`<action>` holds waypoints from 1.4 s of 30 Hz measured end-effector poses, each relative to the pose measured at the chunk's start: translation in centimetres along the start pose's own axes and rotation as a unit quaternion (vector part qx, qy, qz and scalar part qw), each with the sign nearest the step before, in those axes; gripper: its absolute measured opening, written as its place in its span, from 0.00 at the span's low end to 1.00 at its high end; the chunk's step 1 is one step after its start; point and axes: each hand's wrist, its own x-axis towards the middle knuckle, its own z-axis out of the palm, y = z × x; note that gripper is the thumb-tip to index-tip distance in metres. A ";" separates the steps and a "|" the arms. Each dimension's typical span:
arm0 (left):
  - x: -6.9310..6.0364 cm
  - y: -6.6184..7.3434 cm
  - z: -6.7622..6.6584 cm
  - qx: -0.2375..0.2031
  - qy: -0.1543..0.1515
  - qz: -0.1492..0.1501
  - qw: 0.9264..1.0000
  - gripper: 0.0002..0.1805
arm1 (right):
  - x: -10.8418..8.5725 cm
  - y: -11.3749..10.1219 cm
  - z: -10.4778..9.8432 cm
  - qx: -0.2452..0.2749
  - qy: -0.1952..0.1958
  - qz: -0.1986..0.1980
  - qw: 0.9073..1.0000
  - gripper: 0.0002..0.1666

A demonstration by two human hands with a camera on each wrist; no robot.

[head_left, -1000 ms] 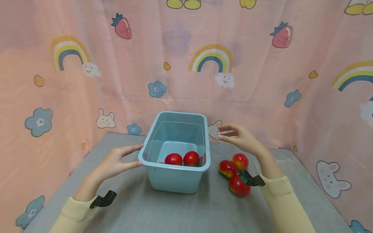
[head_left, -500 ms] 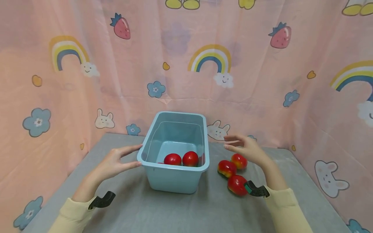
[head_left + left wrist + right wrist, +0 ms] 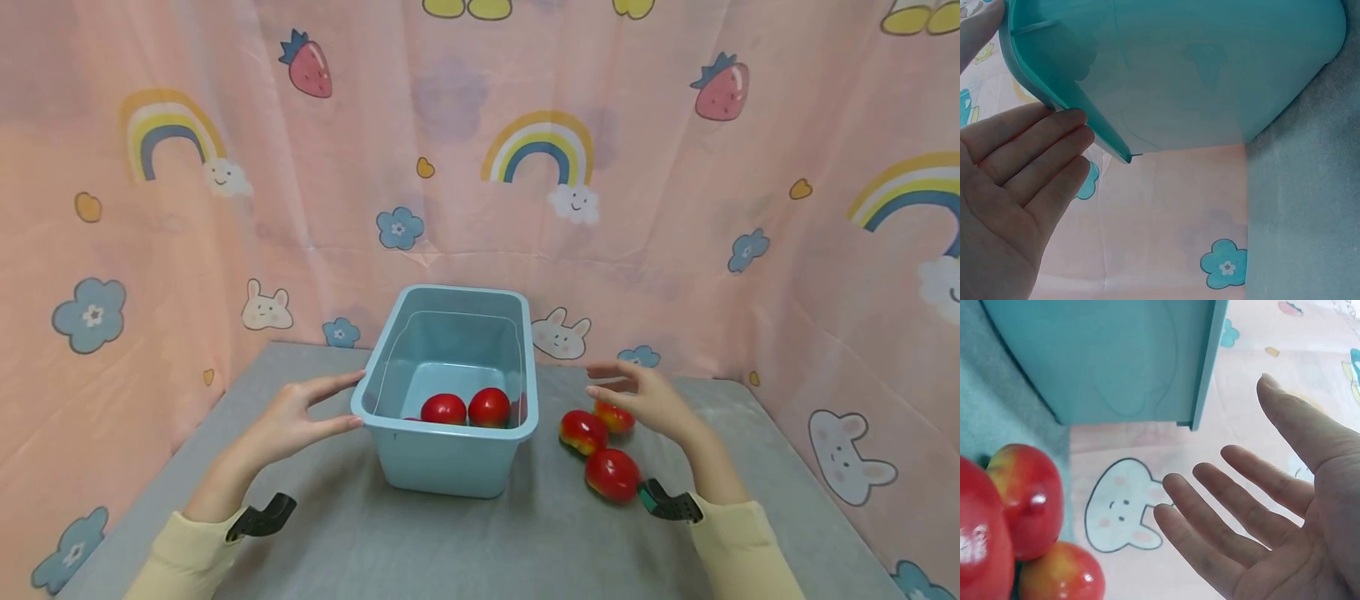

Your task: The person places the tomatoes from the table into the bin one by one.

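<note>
Blue bin (image 3: 450,467), red fruits (image 3: 490,408) inside; our left hand (image 3: 292,425), spread, touches its rim (image 3: 450,432). Our right hand (image 3: 656,404), loosely spread, empty, sits lower than a second ago, putting three loose fruits (image 3: 613,475) closest.

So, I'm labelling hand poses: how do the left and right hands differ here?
The left hand touches the light-blue bin; the right hand touches nothing. The left hand is left of the bin, while the right hand hovers near three red-yellow fruits. Both are bare, grip nothing and emerge from pale yellow sleeves.
</note>
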 end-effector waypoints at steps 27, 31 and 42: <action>-0.1 0.2 0.0 0.011 0.002 0.000 1.000 0.33 | -3.1 4.0 0.4 -0.016 -0.005 0.056 0.998 0.32; -0.1 0.2 0.0 0.011 0.002 0.000 1.000 0.34 | -3.4 4.7 0.7 -0.029 -0.001 0.064 0.998 0.32; -0.1 0.3 0.0 0.011 0.002 0.000 1.000 0.34 | -4.3 6.0 1.6 -0.003 -0.014 0.088 0.996 0.32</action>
